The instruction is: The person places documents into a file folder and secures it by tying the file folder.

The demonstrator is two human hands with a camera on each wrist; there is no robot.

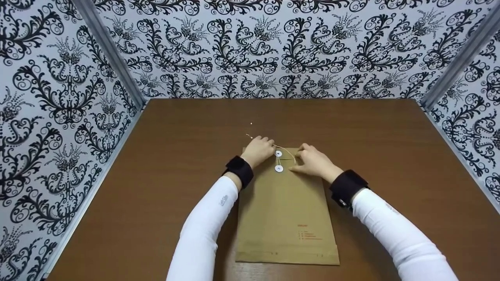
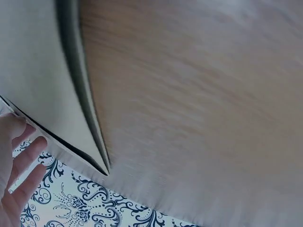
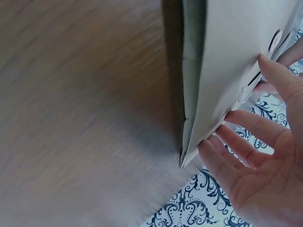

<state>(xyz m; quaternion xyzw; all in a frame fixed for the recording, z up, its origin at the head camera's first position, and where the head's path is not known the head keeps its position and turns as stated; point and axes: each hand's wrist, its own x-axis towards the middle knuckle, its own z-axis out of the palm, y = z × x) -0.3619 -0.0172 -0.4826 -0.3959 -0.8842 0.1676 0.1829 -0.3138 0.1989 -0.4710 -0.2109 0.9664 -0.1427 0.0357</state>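
1. A kraft string-tie envelope (image 1: 287, 210) lies flat in the middle of the brown table (image 1: 164, 156), flap end pointing away from the person.
2. The left hand (image 1: 258, 150) sits at the flap's left corner, fingers curled, pinching the thin string (image 1: 288, 150) that loops over from the upper white button (image 1: 278, 154).
3. The right hand (image 1: 314, 162) rests on the flap's right side, just beside the lower button (image 1: 279, 168); its fingers are relaxed and spread, pressing on the paper and not gripping anything.
4. Black-and-white patterned walls (image 1: 273, 47) surround the table.
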